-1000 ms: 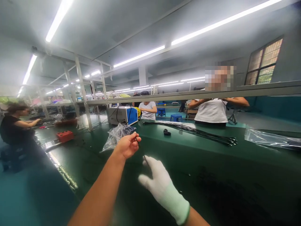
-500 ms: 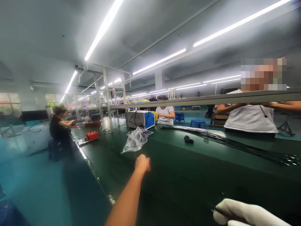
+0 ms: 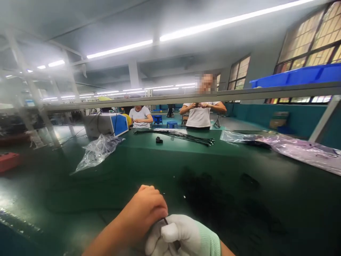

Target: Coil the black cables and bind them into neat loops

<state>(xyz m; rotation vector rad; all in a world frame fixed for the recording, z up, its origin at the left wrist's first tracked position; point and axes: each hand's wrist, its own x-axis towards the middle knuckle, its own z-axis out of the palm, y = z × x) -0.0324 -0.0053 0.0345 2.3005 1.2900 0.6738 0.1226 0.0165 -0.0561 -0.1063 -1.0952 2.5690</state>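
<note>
At the bottom centre my left hand (image 3: 150, 206) is bare and closed, its fingers curled down. Against it sits my right hand (image 3: 183, 233), in a white glove with a pale green cuff, its thumb pressed on its fingers. A thin black cable (image 3: 166, 221) shows between the two hands, gripped by both; most of it is hidden in the glove and under the left fingers. Farther off on the green table (image 3: 128, 167) lie a bundle of long black cables (image 3: 181, 136) with bright ends and a small coiled black cable (image 3: 159, 140).
A crumpled clear plastic bag (image 3: 98, 151) lies at left, before a blue and grey machine (image 3: 106, 124). Plastic bags (image 3: 301, 145) lie at right. A shelf rail (image 3: 234, 95) with a blue bin (image 3: 298, 76) crosses above. Two people in white shirts work across the table.
My view has swung right. My left hand, stretched out over the table before, has come back to my right hand, and the two now meet at the black cable.
</note>
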